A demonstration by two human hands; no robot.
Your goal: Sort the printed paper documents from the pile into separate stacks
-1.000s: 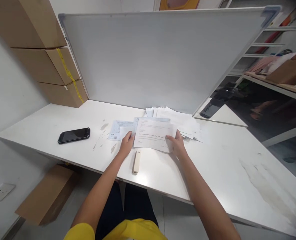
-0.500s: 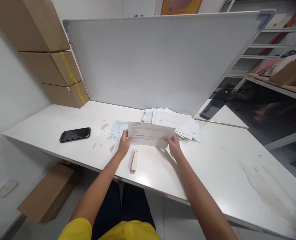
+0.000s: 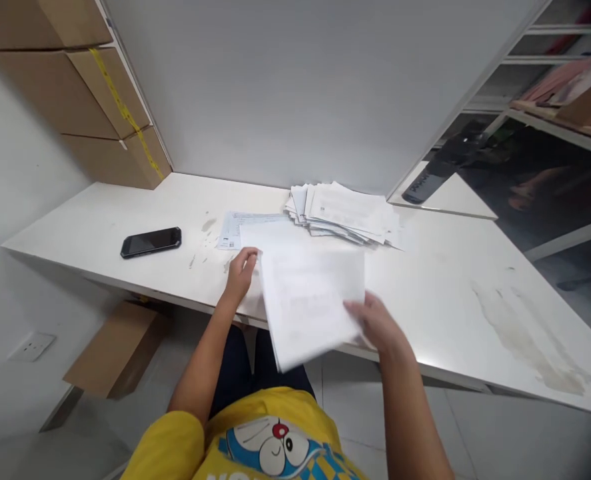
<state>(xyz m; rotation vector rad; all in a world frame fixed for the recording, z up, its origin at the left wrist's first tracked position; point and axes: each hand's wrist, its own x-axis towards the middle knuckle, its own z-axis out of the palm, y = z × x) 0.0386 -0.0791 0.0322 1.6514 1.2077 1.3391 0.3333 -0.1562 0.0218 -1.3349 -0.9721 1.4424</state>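
Several printed paper sheets [image 3: 312,300], blurred by motion, are held up over the table's front edge. My right hand [image 3: 379,321] grips their right edge, thumb on top. At their upper left corner, my left hand [image 3: 241,275] is closed with the fingertips pinching the paper. Just behind lies a bluish printed sheet [image 3: 229,231], with a white sheet [image 3: 270,233] partly over it. A loose, fanned pile of papers [image 3: 348,212] rests farther back against the whiteboard. The cream stapler-like object is hidden from view now.
A black phone [image 3: 151,243] lies on the white table [image 3: 450,293] to the left. Stacked cardboard boxes [image 3: 115,157] stand at the back left, beside the whiteboard [image 3: 315,93]. A dark bottle [image 3: 428,183] is at the back right. Another box [image 3: 118,350] sits below the table.
The sheets have come closer to my body and swung down, showing a larger face. My right hand has moved down and right. The view has tilted downward, and the cream object has become covered.
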